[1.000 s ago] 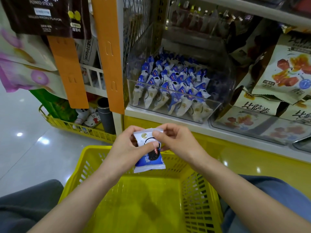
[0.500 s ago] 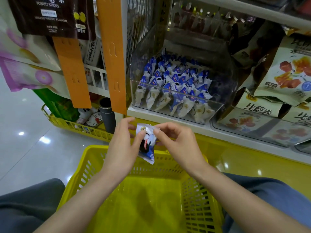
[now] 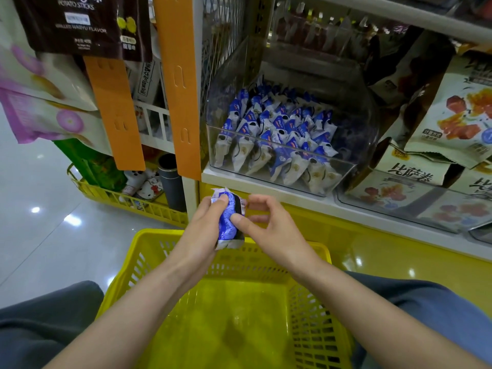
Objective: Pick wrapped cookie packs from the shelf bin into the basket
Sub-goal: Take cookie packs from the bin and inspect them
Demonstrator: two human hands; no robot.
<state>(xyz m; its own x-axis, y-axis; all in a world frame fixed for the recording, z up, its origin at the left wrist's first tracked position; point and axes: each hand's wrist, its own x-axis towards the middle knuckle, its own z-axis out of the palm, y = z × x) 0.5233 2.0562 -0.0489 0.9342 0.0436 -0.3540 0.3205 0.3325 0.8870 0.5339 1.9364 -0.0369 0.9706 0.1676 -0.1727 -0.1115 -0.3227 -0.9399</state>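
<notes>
**One cookie pack held in both hands over the basket**

A small blue-and-white foil-wrapped cookie pack [image 3: 229,222] stands nearly upright in the air, above the far rim of the yellow plastic lattice basket [image 3: 306,312] and just below the white shelf edge [image 3: 269,186]. A barcode shows on its upper right edge, and its crimped ends stick out above and below the fingers.

The left hand [image 3: 203,230] grips the pack from the left, with the fingers curled behind it and the thumb pressed on its upper face. The right hand [image 3: 270,231] pinches it from the right: the thumb tip lies on the blue face and the bent index finger reaches the edge by the barcode. Its other fingers are loosely curled. The basket sits between the person's two knees in dark grey trousers [image 3: 42,323].

On the shelf above, a clear plastic bin [image 3: 358,134] holds many more packs of the same blue-and-white kind [image 3: 277,139], standing in rows against its front wall. To its right, a second clear bin [image 3: 426,209] carries pale snack bags printed with red and orange pieces [image 3: 458,113].

Left of the shelf post hang two orange plastic strips [image 3: 178,83] and a dark brown bag marked "potato sticks" [image 3: 77,22]. Below them, a low yellow wire tray [image 3: 127,202] stands on the glossy grey floor [image 3: 40,230].
</notes>
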